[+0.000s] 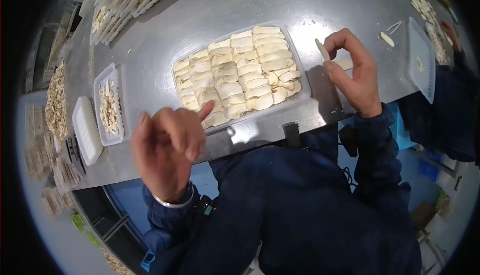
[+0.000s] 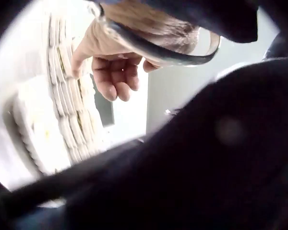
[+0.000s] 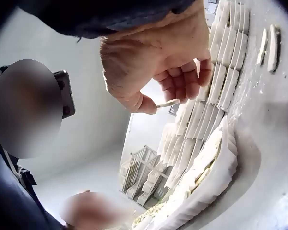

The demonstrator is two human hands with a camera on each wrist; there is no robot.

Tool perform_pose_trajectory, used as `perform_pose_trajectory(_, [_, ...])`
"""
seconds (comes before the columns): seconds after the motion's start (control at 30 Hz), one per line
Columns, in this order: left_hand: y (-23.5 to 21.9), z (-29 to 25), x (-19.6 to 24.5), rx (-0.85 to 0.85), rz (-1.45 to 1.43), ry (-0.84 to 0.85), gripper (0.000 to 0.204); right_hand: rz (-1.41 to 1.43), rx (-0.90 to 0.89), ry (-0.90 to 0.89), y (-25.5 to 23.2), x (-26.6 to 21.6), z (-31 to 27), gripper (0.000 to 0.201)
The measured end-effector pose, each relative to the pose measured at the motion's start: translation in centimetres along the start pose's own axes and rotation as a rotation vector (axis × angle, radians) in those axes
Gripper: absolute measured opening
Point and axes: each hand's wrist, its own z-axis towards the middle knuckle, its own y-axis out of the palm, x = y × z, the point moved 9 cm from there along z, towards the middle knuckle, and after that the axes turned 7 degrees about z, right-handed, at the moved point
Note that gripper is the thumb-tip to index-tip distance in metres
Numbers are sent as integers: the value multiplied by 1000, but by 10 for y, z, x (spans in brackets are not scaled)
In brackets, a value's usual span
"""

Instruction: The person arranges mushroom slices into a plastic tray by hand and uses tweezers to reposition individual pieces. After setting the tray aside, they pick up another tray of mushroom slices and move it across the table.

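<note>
Nearest the camera, the left hand point(image 1: 167, 150) hovers at 7 o'clock of the clear tray point(image 1: 303, 82), fingers loosely curled, holding nothing, forefinger toward the packed slices point(image 1: 240, 72). At 3 o'clock the right hand point(image 1: 352, 70) pinches one mushroom slice point(image 1: 322, 49) above the steel surface point(image 1: 210, 10). Judged best: lower it flat, aligned with its row, overlapping evenly.

Clear plastic tray point(image 1: 301, 77) packed w/ rows of pale sliced mushroom pieces point(image 1: 240, 72) on grey metal table point(image 1: 210, 10). Right hand point(image 1: 352, 70) pinches a thin pale slice point(image 1: 322, 49) just right of tray. Left hand point(image 1: 167, 147) raised near tray's front-left corner, fingers curled, holding nothing.
</note>
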Motion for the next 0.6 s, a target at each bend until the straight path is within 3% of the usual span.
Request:
perform_pose_trajectory(0.13, [14,26,-26,-115,-45,-112,52,17,32,44,-12,10,-14,19])
perform_pose_trajectory(0.6, [15,45,-43,-46,12,-178,52,43,42,54,-18,13,-27,20])
